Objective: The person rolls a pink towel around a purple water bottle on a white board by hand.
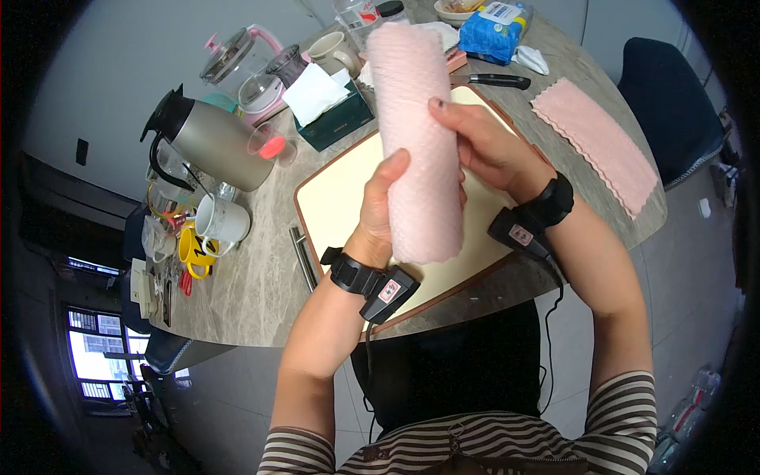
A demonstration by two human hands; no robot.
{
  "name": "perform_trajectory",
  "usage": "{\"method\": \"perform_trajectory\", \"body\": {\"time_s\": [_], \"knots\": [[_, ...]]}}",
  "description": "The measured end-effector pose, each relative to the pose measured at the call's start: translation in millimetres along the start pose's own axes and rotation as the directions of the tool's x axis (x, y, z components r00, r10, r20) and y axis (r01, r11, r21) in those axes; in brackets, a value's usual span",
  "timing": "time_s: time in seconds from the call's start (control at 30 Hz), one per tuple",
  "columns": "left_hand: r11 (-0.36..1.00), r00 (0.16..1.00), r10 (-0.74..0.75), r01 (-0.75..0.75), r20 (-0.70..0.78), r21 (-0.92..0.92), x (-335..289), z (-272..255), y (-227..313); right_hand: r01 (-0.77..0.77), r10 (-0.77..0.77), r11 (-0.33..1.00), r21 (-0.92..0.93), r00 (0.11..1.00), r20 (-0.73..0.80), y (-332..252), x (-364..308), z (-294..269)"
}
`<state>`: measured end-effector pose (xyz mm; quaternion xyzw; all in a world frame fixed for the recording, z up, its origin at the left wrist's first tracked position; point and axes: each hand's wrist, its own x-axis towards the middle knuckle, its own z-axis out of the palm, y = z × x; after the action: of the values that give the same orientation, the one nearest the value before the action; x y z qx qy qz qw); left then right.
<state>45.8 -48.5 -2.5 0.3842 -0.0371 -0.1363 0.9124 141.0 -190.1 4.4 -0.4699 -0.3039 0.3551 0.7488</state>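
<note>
Both hands grasping one pink roll [418, 142] of fluffy cloth. Left hand [380, 198] grips its lower part from 9 o'clock, right hand [491, 142] higher up from 3 o'clock; both thumbs on the near face, most fingers hidden behind. Roll points to about 12, in front of the cream board [340, 206] with brown rim; can't tell if it touches. Black straps [360, 273] on both wrists, cables hanging down.

Clock centred on board, 12 away from person. Around it on the table [261, 293]:
- 1: black-handled knife [495, 81], blade partly hidden; beyond it, blue wipes pack [496, 32], crumpled white tissue [530, 59] just beside.
- Between 2 and 3: flat pink cloth [598, 146], wavy edge, near table rim.
- 11: dark green tissue box [336, 119], white sheet sticking out; beige mug [332, 54] behind.
- 10: clear kettle [237, 59] with pink handle.
- Between 9 and 10: silver jug [218, 142], black top; small clear cup [273, 146], pinkish-red inside, just beside.
- 9: white mug [223, 220]; yellow mug [196, 247] beside it, slightly toward 8.
- 8: metal bar [302, 257] along board edge.
</note>
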Motion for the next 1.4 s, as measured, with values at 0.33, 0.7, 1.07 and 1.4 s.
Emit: {"method": "perform_trajectory", "body": {"time_s": [0.33, 0.7, 1.07, 1.4], "knots": [[0.979, 0.998, -0.056, 0.057, -0.013, 0.196, 1.6, -0.3, -5.0, 0.401, -0.355, 0.914, 0.055, 0.861, -0.365, -20.8, -0.1, -3.1], [0.995, 0.994, 0.072, -0.066, -0.083, 0.074, 2.2, -1.1, 1.4, 0.038, -0.022, 0.994, 0.100, 0.988, -0.153, -1.0, 4.0, -1.9], [0.987, 0.994, 0.080, -0.068, -0.078, 0.149, 3.3, -3.9, -2.9, 0.025, -0.029, 0.993, -0.114, 0.999, -0.041, 4.3, -3.7, 11.7], [0.995, 0.999, -0.014, 0.017, -0.035, 0.096, 7.9, -8.9, -3.6, -0.021, 0.008, 0.992, -0.123, 0.995, -0.103, 7.2, -1.0, 4.3]]}}
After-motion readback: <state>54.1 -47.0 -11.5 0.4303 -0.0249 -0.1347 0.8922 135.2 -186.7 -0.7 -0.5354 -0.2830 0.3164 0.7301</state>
